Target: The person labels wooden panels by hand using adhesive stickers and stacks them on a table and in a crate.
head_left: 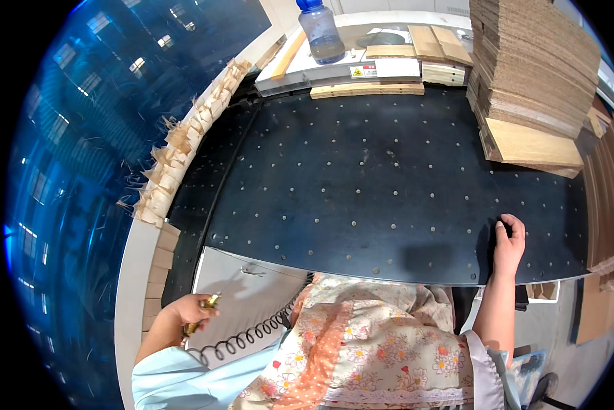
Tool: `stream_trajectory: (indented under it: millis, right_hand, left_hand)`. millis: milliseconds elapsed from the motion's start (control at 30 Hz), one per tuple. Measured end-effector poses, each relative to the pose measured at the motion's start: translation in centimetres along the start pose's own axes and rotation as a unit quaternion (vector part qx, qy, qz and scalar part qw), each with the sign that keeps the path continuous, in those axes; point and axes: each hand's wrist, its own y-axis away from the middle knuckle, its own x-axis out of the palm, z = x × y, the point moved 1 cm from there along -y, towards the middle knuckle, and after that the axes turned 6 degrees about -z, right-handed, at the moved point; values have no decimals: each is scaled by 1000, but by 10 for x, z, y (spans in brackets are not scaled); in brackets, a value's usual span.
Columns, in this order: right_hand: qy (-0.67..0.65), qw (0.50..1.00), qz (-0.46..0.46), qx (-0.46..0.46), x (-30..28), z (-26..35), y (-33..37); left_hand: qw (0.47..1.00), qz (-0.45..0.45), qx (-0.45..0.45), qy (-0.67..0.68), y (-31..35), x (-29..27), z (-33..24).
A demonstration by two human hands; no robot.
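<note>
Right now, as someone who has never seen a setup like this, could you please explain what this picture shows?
The picture comes from a fisheye camera worn on a person's head, looking down, so straight edges bend. The two bare arms at the bottom are the person's own. The left hand has its grip shut on a brass-coloured tool trailing a coiled black cord. The right hand rests flat on a dark work table dotted with small studs. A tall stack of cardboard sheets stands at the far right, a plastic water bottle at the back, and splintered wood scraps line the left edge.

Black studded table [389,178]: cardboard stack [532,61], wood strips [367,89], right hand [509,242] resting.
</note>
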Motion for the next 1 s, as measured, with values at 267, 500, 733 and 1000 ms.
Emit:
stream_trajectory:
  millis: [267,500,733,1000]
  right_hand:
    - [12,999,-18,-40,3,-14,-3]
    - [9,1000,-18,-17,2,-7,-1]
    - [86,996,8,-37,4,-2,2]
    - [-1,994,-48,95,-12,-30,-16]
  left_hand:
    - [883,23,394,-252,-13,110,-124]
    - [965,-202,102,-133,-62,2,-54]
    - [913,273,283,107,-57,24,-24]
    - [893,97,437,-53,-125,155,-39]
